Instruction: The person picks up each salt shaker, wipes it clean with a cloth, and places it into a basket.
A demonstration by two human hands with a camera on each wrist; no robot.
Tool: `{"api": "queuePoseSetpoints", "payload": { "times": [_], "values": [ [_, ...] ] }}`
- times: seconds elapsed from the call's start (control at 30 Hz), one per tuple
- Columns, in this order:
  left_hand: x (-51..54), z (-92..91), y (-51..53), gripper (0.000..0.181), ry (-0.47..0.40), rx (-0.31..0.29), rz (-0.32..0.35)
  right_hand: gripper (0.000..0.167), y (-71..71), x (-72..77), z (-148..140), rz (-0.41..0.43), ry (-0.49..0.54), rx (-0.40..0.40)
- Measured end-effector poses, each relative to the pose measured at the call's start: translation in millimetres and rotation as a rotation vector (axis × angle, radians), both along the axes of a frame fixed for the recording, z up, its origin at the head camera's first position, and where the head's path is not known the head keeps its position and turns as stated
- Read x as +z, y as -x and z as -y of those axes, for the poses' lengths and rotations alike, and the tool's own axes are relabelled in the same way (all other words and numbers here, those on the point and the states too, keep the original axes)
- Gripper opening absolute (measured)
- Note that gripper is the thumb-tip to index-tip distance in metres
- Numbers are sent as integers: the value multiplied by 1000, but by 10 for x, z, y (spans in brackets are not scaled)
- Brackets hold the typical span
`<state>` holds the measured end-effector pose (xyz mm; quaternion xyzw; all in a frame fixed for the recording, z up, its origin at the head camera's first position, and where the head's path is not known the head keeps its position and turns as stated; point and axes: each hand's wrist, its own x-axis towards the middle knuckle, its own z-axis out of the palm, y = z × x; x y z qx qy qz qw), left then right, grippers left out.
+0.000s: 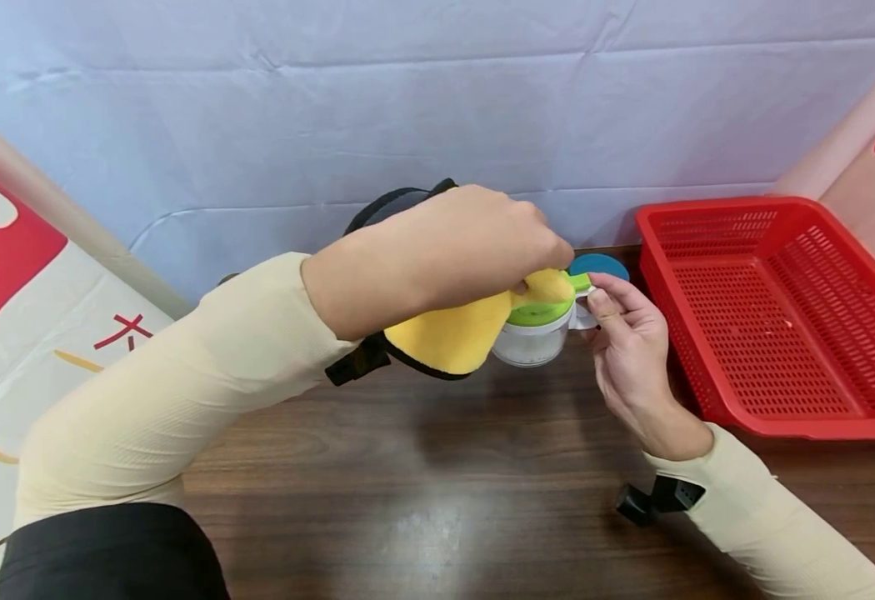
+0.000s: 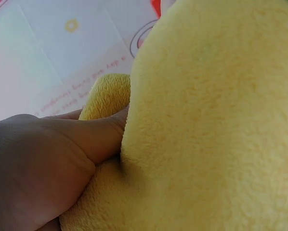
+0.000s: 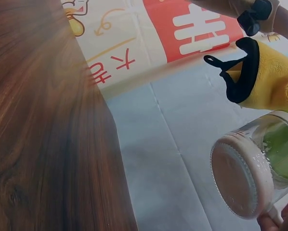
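My left hand [image 1: 437,250] pinches a yellow plush cloth [image 1: 452,333] with dark trim; the left wrist view shows the thumb pressed into a fold of the cloth [image 2: 197,125]. The cloth lies against the green top [image 1: 541,313] of a clear jar [image 1: 530,345]. My right hand [image 1: 632,350] grips the jar's white handle, thumb and fingers around it, at the jar's right side. In the right wrist view the jar [image 3: 245,168] is seen from its base, with the yellow cloth [image 3: 271,79] beside its upper end.
A red plastic basket [image 1: 771,333] stands at the right. Behind the right hand is a blue round thing [image 1: 599,267]. The brown wooden table [image 1: 407,467] meets a pale sheet [image 1: 332,100] at the back, and printed sheets [image 1: 25,333] hang at the sides.
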<state>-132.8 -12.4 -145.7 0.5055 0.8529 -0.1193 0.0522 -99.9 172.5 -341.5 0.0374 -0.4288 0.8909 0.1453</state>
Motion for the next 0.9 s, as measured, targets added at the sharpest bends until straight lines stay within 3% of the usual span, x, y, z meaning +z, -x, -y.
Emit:
{"api": "queuePoseSetpoints", "payload": {
  "times": [0.17,0.47,0.9],
  "values": [
    [-54,-110,-16,20,40,-27,-7,14,-4,7,19,-21,38,16],
    [-136,-238,-24,27,82,-4,-5,16,-21,21,56,-13,34,18],
    [-191,-272,82,26,124,-2,-53,16,-44,24,44,-103,8,95]
  ]
}}
